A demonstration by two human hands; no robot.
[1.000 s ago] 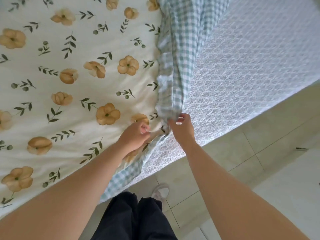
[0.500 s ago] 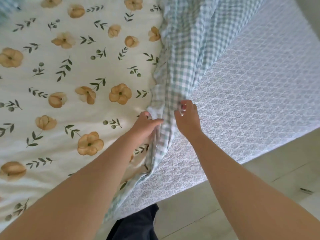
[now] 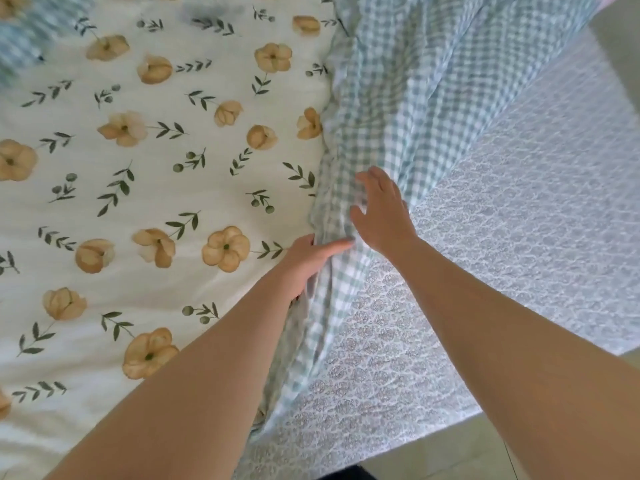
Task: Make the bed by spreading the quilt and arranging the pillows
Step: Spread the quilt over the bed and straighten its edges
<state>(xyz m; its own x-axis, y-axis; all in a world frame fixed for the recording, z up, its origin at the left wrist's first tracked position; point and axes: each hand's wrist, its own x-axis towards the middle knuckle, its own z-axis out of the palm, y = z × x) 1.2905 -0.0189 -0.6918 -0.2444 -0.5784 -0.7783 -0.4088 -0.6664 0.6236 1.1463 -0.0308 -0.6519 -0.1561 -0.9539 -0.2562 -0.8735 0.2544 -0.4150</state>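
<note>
Along the bed's near edge, left hand point(image 3: 308, 259) grips the floral, gingham-backed cotton quilt's point(image 3: 388, 109) folded border running away; open right hand point(image 3: 382, 213) rests nearer.

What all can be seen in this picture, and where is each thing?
quilt: one, cream with tan flowers and green sprigs on top, green-and-white checked underside folded up along its edge, covers the left and middle.
mattress: one, pale with a lacy grey-blue pattern, bare on the right.
floor: pale tiles, bottom right corner.
left hand: one, gripping the quilt's checked edge.
right hand: one, fingers spread open, against the checked fabric.
</note>
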